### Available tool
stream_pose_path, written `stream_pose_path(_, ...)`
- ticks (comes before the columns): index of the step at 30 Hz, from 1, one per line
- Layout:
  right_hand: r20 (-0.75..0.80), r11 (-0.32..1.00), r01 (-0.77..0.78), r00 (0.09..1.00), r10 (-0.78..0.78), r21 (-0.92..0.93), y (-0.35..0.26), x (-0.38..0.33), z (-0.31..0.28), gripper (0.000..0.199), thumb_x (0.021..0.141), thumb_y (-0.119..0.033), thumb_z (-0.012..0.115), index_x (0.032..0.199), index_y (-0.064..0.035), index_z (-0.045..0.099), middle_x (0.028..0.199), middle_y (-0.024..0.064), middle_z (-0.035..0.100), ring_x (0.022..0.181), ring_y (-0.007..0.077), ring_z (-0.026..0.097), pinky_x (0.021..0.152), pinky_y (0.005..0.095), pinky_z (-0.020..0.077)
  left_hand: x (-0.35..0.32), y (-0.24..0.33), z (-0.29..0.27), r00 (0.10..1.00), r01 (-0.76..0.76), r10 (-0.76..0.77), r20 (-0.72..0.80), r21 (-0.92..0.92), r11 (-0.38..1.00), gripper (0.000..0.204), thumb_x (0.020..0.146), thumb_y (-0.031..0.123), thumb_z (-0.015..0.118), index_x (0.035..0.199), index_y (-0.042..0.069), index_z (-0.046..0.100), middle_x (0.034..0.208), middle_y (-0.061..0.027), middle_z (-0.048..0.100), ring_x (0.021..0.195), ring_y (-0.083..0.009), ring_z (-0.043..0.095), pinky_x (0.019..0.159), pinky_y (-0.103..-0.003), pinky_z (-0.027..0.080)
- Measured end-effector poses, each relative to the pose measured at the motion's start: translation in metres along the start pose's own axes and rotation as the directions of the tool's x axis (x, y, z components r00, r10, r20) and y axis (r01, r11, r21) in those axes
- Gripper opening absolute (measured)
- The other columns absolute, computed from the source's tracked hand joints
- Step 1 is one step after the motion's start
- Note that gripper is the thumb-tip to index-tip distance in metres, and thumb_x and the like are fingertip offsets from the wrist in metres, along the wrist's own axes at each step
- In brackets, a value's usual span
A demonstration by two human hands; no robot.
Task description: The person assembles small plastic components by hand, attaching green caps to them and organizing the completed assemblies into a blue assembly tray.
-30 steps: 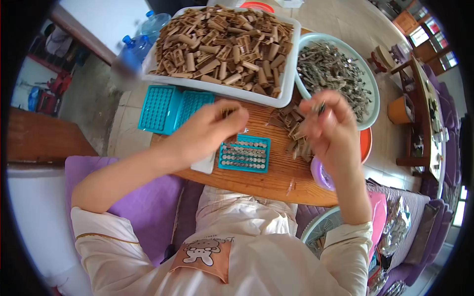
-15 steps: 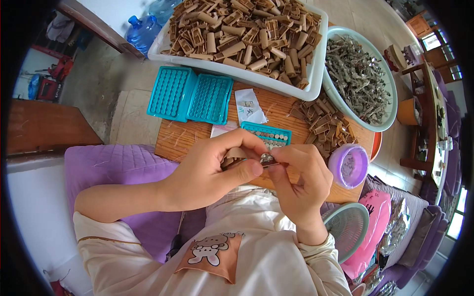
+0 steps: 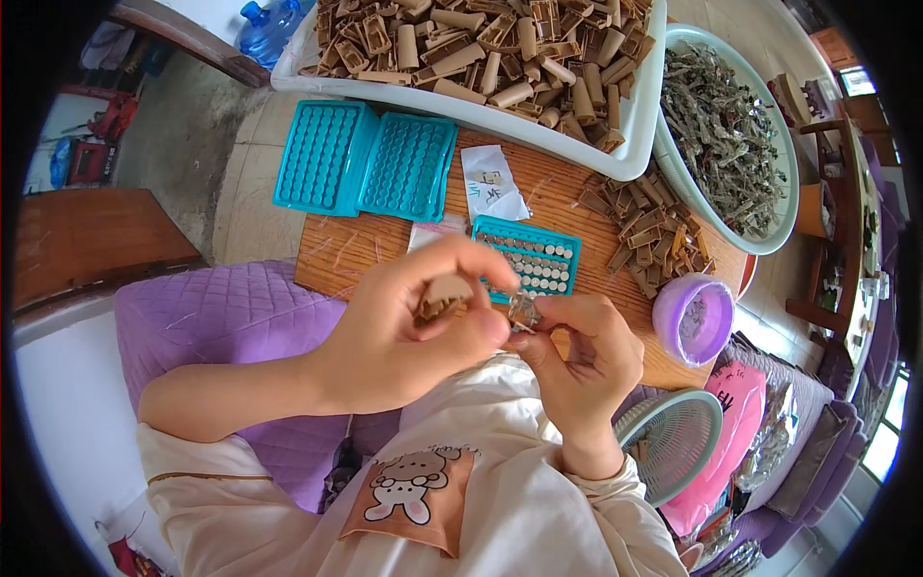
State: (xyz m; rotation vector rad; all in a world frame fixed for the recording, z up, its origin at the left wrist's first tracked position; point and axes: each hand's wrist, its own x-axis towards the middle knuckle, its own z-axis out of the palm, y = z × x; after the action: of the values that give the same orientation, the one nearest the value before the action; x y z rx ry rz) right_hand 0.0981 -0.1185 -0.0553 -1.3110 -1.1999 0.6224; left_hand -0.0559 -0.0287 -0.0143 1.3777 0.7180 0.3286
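Observation:
Both hands meet above the near edge of the wooden table. My left hand (image 3: 389,332) is curled around a brown plastic shell piece (image 3: 445,291), partly hidden by the fingers. Between its fingertips and my right hand (image 3: 591,361) is a small shiny part (image 3: 523,310), clear or metallic, whose exact kind is too small to make out. My right thumb and forefinger pinch that part. Just behind the hands lies a teal tray (image 3: 527,228) with rows of small round silver discs (image 3: 548,271), like button cells.
A white tub (image 3: 639,144) heaped with brown plastic shells (image 3: 481,48) stands at the back. Right of it is a basin (image 3: 790,183) of tangled metallic parts (image 3: 721,144). Loose shells (image 3: 646,231), a purple bowl (image 3: 665,322), stacked teal trays (image 3: 317,159) and a green basket (image 3: 707,438) are around.
My left fingers have lifted and spread somewhat, showing more of the brown shell. The shiny part is now tilted more upright between the hands. The view has shifted slightly.

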Motion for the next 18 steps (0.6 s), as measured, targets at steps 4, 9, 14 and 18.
stream_pose_path(4, -0.004, 0.998, 0.012, 1.000, -0.011, 0.057, -0.001, 0.001, -0.002, 0.028, 0.065, 0.001, 0.075, 0.089, 0.0010, 0.060, 0.076, 0.0076, 0.060, 0.061, 0.0132, 0.058, 0.053, 0.0219, 0.0475, 0.001, -0.008, -0.004, 0.997, 0.080, -0.072, 0.035, -0.508, 0.858, 0.043, 0.091, 0.038, 0.039, 0.118, 0.006, 0.035, 0.086, -0.0035, 0.050, 0.068, -0.0090, 0.046, 0.065, -0.027, 0.039)
stream_pose_path(9, -0.102, 0.973, -0.041, 0.993, 0.066, 0.226, -0.005, -0.003, 0.010, 0.028, 0.067, 0.004, 0.073, 0.091, 0.0009, 0.059, 0.076, 0.0087, 0.060, 0.060, 0.0132, 0.057, 0.051, 0.0218, 0.0454, 0.000, -0.004, 0.012, 0.998, 0.025, -0.043, -0.037, -0.381, 0.924, 0.037, 0.091, 0.029, 0.048, 0.117, 0.005, 0.036, 0.108, -0.0102, 0.052, 0.100, -0.0151, 0.051, 0.087, -0.031, 0.041)
stream_pose_path(14, -0.088, 0.990, 0.124, 0.989, -0.118, 0.073, -0.006, -0.002, 0.007, 0.028, 0.066, 0.007, 0.072, 0.090, 0.0007, 0.059, 0.077, 0.0098, 0.060, 0.060, 0.0143, 0.057, 0.051, 0.0231, 0.0454, 0.003, -0.006, 0.010, 0.995, -0.052, 0.080, 0.067, -0.350, 0.935, 0.038, 0.086, 0.013, 0.057, 0.117, 0.004, 0.038, 0.119, -0.0154, 0.051, 0.111, -0.0210, 0.051, 0.092, -0.032, 0.043)
stream_pose_path(18, -0.103, 0.990, 0.140, 0.985, -0.138, 0.017, -0.008, -0.004, 0.009, 0.026, 0.066, 0.007, 0.072, 0.088, 0.0001, 0.060, 0.078, 0.0102, 0.061, 0.059, 0.0160, 0.058, 0.050, 0.0242, 0.0459, 0.002, -0.009, 0.012, 0.994, -0.100, 0.113, 0.015, -0.345, 0.933, 0.038, 0.086, 0.014, 0.058, 0.118, 0.003, 0.041, 0.115, -0.0134, 0.055, 0.105, -0.0197, 0.055, 0.086, -0.029, 0.048)
